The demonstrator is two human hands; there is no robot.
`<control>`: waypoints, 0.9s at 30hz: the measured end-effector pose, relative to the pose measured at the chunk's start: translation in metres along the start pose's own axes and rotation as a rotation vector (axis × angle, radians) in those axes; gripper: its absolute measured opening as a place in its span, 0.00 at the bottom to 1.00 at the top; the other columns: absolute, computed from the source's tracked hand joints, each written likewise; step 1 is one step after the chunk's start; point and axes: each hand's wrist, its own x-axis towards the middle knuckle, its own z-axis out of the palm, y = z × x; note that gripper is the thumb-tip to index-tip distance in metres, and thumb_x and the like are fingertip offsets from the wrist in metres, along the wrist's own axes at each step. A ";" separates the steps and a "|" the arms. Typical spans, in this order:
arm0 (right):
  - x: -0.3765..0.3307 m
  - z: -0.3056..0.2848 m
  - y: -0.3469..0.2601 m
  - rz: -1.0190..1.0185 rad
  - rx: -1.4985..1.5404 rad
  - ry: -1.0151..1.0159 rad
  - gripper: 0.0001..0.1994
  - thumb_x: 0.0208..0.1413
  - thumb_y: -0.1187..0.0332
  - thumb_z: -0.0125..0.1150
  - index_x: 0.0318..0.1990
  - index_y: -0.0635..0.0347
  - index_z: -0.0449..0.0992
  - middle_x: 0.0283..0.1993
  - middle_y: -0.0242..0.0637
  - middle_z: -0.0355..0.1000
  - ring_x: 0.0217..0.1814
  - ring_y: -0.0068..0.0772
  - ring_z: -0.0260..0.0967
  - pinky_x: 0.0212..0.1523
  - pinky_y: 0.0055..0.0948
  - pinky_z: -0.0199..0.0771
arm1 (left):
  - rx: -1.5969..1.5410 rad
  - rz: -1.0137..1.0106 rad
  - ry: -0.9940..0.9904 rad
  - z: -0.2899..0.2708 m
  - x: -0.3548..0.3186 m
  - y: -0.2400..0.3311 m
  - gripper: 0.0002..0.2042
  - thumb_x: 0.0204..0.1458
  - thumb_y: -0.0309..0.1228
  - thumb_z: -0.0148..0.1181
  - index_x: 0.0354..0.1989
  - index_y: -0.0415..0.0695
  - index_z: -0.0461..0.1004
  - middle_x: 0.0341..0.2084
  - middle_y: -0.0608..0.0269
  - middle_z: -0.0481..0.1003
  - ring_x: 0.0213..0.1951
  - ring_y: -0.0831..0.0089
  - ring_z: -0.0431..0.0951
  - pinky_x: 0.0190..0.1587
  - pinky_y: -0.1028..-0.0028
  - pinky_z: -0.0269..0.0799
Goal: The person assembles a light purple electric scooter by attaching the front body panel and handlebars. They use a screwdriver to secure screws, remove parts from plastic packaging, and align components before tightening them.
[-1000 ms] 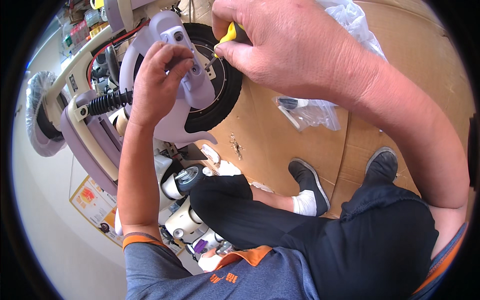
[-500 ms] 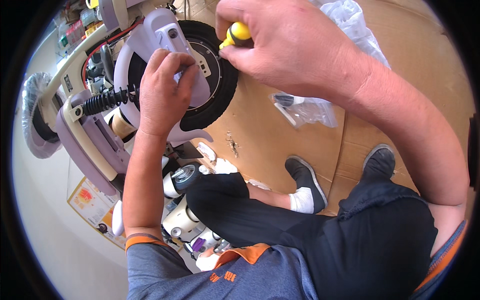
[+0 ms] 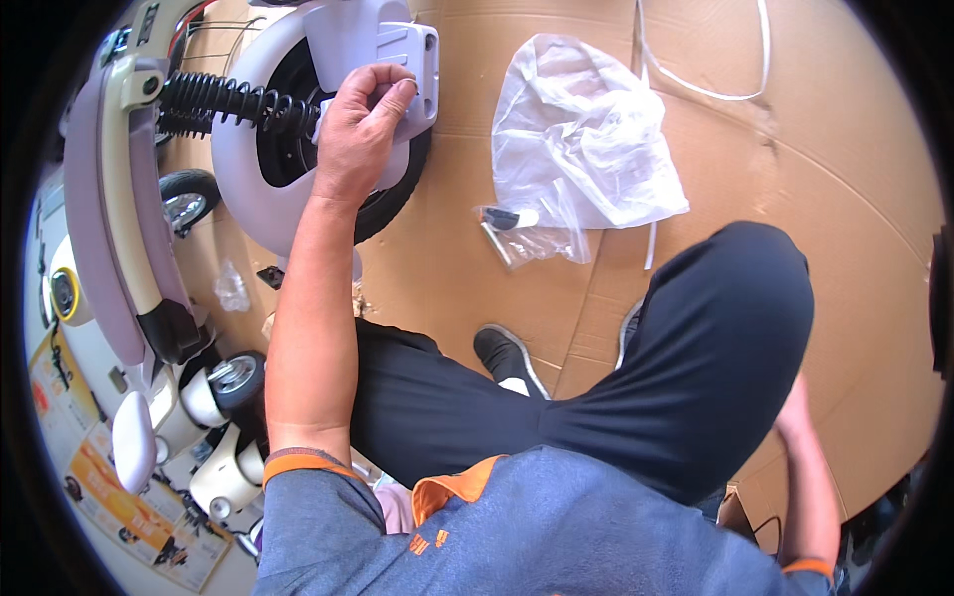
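My left hand (image 3: 356, 139) is closed at the lilac plastic cover (image 3: 409, 48) over the wheel, thumb and forefinger pinched at its edge. Whatever sits between those fingertips is too small to make out. Behind the cover, a lilac mudguard (image 3: 237, 164) curves round the black tyre (image 3: 390, 207), and a black coil shock absorber (image 3: 234, 102) runs up to it from the left. My right hand (image 3: 793, 405) hangs low on the right beside my bent knee, its fingers hidden behind the trouser leg.
Cardboard (image 3: 855, 328) covers the floor. A white plastic bag (image 3: 586, 134) and a small clear bag of parts (image 3: 532, 233) lie right of the wheel. A white strap (image 3: 711, 94) curls behind. White scooter parts (image 3: 224, 477) stand at lower left; a carton (image 3: 735, 517) is beside my right arm.
My right hand has left the wheel with the yellow-handled tool and dropped to my right side; the tool is out of sight. My left hand stays at the cover. The whole view has shifted.
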 end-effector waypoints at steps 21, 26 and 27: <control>-0.163 0.096 0.105 1.085 1.079 0.274 0.12 0.71 0.67 0.51 0.53 0.64 0.77 0.43 0.44 0.81 0.40 0.40 0.81 0.42 0.42 0.84 | -0.019 0.078 -0.114 -0.010 0.005 -0.003 0.09 0.69 0.33 0.63 0.48 0.41 0.80 0.36 0.76 0.75 0.39 0.87 0.70 0.44 0.84 0.67; -0.153 0.091 0.108 1.071 1.052 0.278 0.12 0.71 0.67 0.52 0.53 0.63 0.78 0.42 0.43 0.81 0.38 0.40 0.80 0.41 0.42 0.84 | -0.016 0.077 -0.124 -0.011 0.004 0.000 0.09 0.69 0.33 0.62 0.49 0.41 0.80 0.36 0.76 0.75 0.39 0.87 0.70 0.45 0.83 0.67; -0.151 0.089 0.108 1.067 1.041 0.276 0.12 0.71 0.67 0.52 0.53 0.63 0.78 0.42 0.43 0.81 0.38 0.40 0.80 0.41 0.42 0.84 | -0.013 0.074 -0.129 -0.012 0.005 0.000 0.09 0.69 0.33 0.62 0.49 0.41 0.80 0.36 0.76 0.75 0.39 0.87 0.70 0.45 0.83 0.67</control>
